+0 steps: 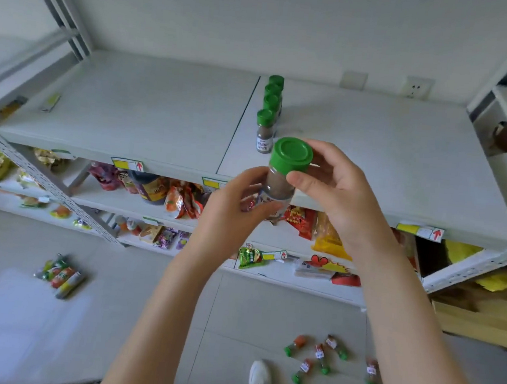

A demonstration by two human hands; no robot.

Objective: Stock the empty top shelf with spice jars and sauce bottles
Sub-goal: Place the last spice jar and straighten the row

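From the head camera, a green-capped spice jar (pixel 281 179) of brown powder is held upright in both hands, in the air just in front of the top shelf (pixel 130 112) and not yet resting on it. The left hand (pixel 229 208) wraps its fingers round the lower glass body. The right hand (pixel 336 190) pinches the green cap between thumb and curled fingers.

Stocking looks barely begun. A single row of four matching jars (pixel 269 109) runs front to back near the shelf's middle seam, and the rest of the board is bare. No sauce bottles show up there. About half a dozen small green-capped jars (pixel 322 359) lie scattered on the floor tiles near a white shoe (pixel 259 373), presumably waiting their turn. Farther left lies a blurred bundle of colourful packs (pixel 60 275); I cannot tell what they are.

Snack packets (pixel 183 200) fill the lower shelves. Nothing blocks the spot in front of the row.
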